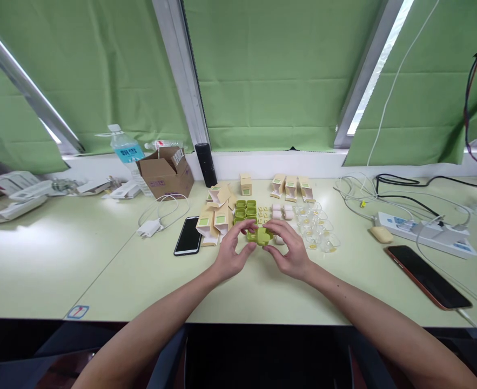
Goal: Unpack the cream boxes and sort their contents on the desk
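Note:
Close above the table, a small olive-green plastic piece is held between my two hands; it looks like an opened little case, though the fingers cover part of it. My left hand grips its left side with fingertips and thumb. On the opposite side, my right hand pinches it the same way. Just behind stand several square green cups in rows, with tiny yellow pieces beside them. Pale pinkish-white cylinders and several clear plastic cups with yellow bits lie to the right.
Small cardboard boxes lie left of the cups, others at the back. A phone, a charger, a brown carton and a black cylinder are leftward. Right are a power strip, cables and another phone.

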`<move>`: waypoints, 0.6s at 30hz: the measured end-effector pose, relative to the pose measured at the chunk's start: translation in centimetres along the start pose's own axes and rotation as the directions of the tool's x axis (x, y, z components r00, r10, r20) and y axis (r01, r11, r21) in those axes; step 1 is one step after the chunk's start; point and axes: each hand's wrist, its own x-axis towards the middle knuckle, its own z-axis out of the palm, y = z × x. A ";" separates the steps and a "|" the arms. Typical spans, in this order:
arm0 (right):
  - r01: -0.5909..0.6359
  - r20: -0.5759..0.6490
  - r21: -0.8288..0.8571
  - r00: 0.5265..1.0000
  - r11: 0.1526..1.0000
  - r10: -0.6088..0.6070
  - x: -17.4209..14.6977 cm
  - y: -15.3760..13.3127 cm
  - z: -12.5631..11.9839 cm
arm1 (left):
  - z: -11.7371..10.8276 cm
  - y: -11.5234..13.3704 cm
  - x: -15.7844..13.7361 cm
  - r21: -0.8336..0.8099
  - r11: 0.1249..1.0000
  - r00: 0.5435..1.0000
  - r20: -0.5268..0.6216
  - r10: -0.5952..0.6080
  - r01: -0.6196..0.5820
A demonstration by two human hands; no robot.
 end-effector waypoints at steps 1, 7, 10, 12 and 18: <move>-0.015 -0.014 0.018 1.000 1.000 0.016 0.1 0.0 -0.1 | 0.0 0.0 0.0 -0.039 0.999 1.000 -0.005 -0.031 0.030; 0.025 -0.013 0.003 1.000 1.000 -0.025 0.0 0.3 0.0 | 0.1 0.3 0.4 -0.209 0.952 0.974 0.001 -0.228 0.224; 0.076 0.001 -0.022 0.997 0.997 -0.076 -0.2 0.6 0.2 | 0.2 0.4 0.5 -0.205 0.949 0.970 -0.002 -0.245 0.239; 0.102 0.001 -0.041 0.995 0.994 -0.102 -0.3 0.7 0.2 | 0.2 0.4 0.4 -0.211 0.946 0.969 0.006 -0.249 0.244; 0.163 0.002 -0.102 0.987 0.981 -0.164 -0.3 0.5 0.3 | 0.0 0.4 0.6 -0.218 0.929 0.953 0.025 -0.302 0.300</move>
